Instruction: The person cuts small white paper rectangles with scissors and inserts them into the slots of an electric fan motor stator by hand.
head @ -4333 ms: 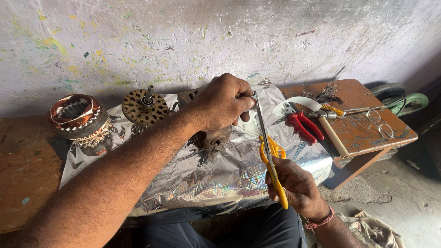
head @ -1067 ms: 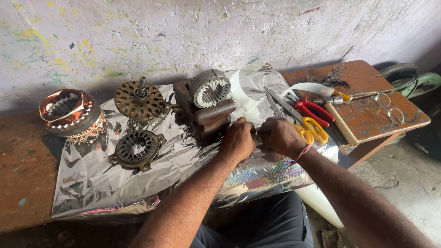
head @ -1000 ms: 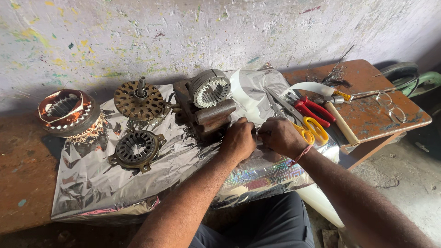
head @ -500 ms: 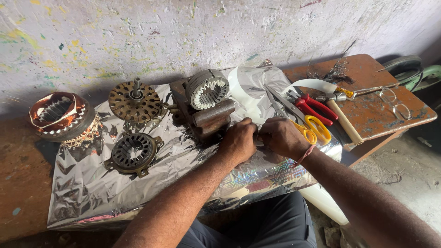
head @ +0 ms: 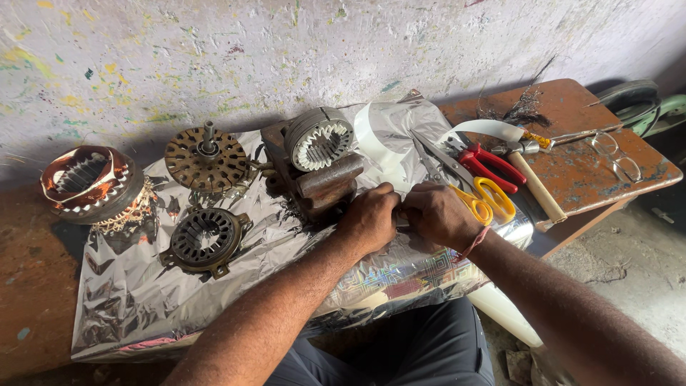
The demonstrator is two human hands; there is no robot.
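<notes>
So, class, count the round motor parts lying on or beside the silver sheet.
4: copper-wound stator far left, disc with shaft behind, dark end cover in front, toothed ring on the metal block. Others may be hidden.

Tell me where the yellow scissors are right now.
Head view: the yellow scissors lie on the foil, just right of the right hand, beside the red pliers.

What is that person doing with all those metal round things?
A person sits at a bench covered with a silver foil sheet. The left hand and right hand are pressed together over the sheet, pinching something too small to make out. Around them lie motor parts: a slotted metal ring on a block, a rusty disc with a shaft, a dark round cover and a copper-wound coil. Yellow-handled scissors lie beside the right hand.
</notes>
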